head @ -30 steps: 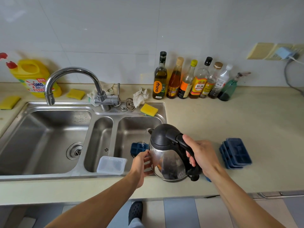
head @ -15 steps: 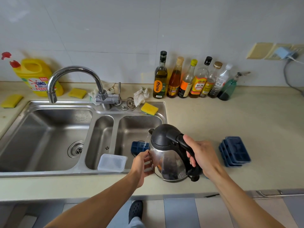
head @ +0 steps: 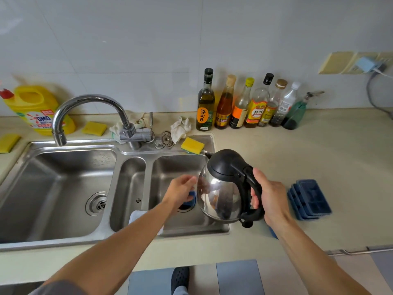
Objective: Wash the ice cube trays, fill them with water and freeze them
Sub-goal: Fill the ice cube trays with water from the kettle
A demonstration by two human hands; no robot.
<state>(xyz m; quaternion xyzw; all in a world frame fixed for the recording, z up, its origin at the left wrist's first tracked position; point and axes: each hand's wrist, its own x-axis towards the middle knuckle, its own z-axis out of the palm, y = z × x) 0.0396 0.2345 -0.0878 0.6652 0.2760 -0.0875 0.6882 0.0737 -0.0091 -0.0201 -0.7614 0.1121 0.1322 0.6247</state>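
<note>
The right hand (head: pixel 270 199) has its grip closed round the black handle of the kettle (head: pixel 219 194). It holds the kettle in the air over the right-hand rim of the sink (head: pixel 63 241), spout pointing toward the sink's back edge. The left hand (head: pixel 180 191) hovers over the sink's small right basin, just beside the kettle's steel belly. It is blurred, with fingers loosely curved, and whether its grip has hold of anything cannot be told. Under it, low in that same basin, a bit of a blue ice cube tray (head: pixel 192 199) shows. A stack of ice cube trays (head: pixel 310 199) lies on the bench (head: pixel 287 154) to the right of the sink. A yellow sponge (head: pixel 192 145) sits on the sink's back rim.
</note>
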